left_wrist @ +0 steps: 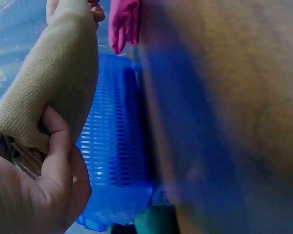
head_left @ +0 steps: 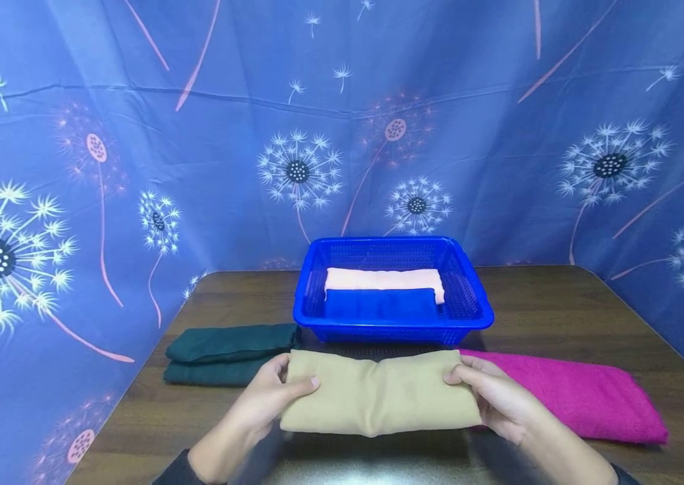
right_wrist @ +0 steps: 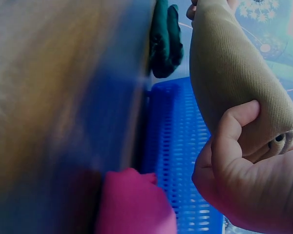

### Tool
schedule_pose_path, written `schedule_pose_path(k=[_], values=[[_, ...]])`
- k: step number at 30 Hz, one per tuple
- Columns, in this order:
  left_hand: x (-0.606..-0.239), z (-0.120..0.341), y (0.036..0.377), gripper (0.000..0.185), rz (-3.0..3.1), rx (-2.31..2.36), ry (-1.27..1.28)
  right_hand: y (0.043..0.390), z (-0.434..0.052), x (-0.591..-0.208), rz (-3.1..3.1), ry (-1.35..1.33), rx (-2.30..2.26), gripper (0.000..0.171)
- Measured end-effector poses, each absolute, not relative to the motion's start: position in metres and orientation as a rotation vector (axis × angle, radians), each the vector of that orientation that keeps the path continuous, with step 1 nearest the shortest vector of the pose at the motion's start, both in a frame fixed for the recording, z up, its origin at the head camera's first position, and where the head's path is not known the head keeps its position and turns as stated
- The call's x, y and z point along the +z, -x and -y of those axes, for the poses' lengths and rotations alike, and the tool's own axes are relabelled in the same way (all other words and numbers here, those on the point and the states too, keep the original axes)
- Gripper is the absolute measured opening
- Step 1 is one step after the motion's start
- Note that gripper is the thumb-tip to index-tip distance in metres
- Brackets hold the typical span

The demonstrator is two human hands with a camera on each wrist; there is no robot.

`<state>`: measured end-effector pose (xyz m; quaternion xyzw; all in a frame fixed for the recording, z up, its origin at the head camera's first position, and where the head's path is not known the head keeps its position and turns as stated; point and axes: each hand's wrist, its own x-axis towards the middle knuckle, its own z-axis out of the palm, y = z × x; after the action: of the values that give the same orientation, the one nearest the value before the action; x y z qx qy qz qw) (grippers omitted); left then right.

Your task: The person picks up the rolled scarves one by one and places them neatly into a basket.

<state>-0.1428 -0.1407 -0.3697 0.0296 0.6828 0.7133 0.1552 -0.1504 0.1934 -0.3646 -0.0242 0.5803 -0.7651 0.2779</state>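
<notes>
A folded beige cloth (head_left: 378, 394) is held up in front of the basket, level between both hands and sagging slightly at its middle. At its left end my left hand (head_left: 263, 397) grips it, thumb on the near face; the left wrist view shows curled fingers under the rolled end of the cloth (left_wrist: 53, 73). The opposite end is gripped by my right hand (head_left: 502, 397), with the thumb in front. Behind stands a blue plastic basket (head_left: 393, 332), in which a folded pale pink cloth (head_left: 384, 278) and a folded blue cloth (head_left: 378, 304) lie.
To the left on the wooden table (head_left: 136, 431) lies a folded dark green cloth (head_left: 227, 347). A folded magenta cloth (head_left: 590, 397) lies on the right, partly behind my right hand. A blue dandelion-print curtain (head_left: 227, 168) hangs behind the table.
</notes>
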Motion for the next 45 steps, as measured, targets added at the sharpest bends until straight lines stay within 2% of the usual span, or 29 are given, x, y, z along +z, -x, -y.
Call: schedule_pose_path(k=[8, 15, 27, 34, 45], values=[[-0.352, 0.139, 0.151, 0.055, -1.933, 2.039, -0.087, 0.156, -0.197, -0.35, -1.576, 0.098, -2.067, 0.03], [-0.336, 0.137, 0.161, 0.051, -1.875, 2.072, -0.035, 0.165, -0.199, -0.337, -1.605, 0.126, -2.074, 0.021], [-0.316, 0.133, 0.192, 0.045, -2.055, 2.043, 0.104, 0.193, -0.198, -0.315, -1.735, -0.023, -2.098, 0.021], [-0.309, 0.129, 0.212, 0.044, -2.078, 2.075, 0.081, 0.212, -0.2, -0.312, -1.804, -0.046, -2.095, 0.029], [-0.298, 0.122, 0.245, 0.033, -2.109, 2.07, 0.124, 0.24, -0.199, -0.309, -1.853, -0.112, -2.166, 0.02]])
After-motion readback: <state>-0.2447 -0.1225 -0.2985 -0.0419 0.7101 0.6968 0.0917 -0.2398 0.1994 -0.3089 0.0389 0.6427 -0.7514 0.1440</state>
